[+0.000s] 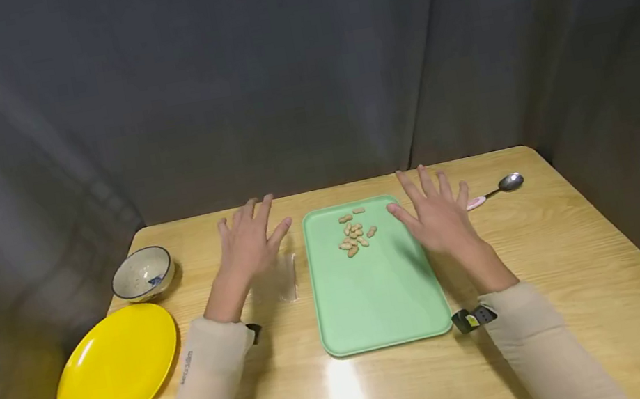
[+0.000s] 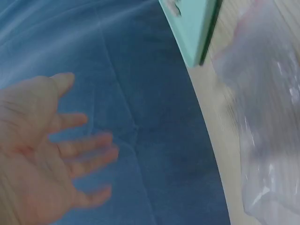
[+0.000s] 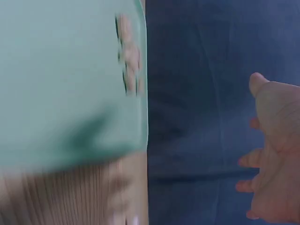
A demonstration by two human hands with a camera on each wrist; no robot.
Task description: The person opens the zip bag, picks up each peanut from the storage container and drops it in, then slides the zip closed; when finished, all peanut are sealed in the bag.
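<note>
Both hands hover above the table with fingers spread, holding nothing. In the head view my left hand (image 1: 248,248) is left of a green tray (image 1: 378,303), over a clear plastic bag (image 1: 287,279) that it partly hides. The same bag (image 2: 267,136) shows larger in the left wrist view, to the right of the left hand (image 2: 42,154). My right hand (image 1: 440,218) hangs by the tray's right edge, its thumb reaching over the rim. Several unshelled peanuts (image 1: 353,240) lie in the tray's far half. The right wrist view shows the right hand (image 3: 279,150) apart from the tray.
A yellow plate (image 1: 116,368) lies at the table's left, with a patterned bowl (image 1: 143,274) behind it. Beyond the right hand is a spoon (image 1: 510,182), its handle partly hidden by that hand. Dark curtains (image 1: 274,80) surround the wooden table (image 1: 586,268).
</note>
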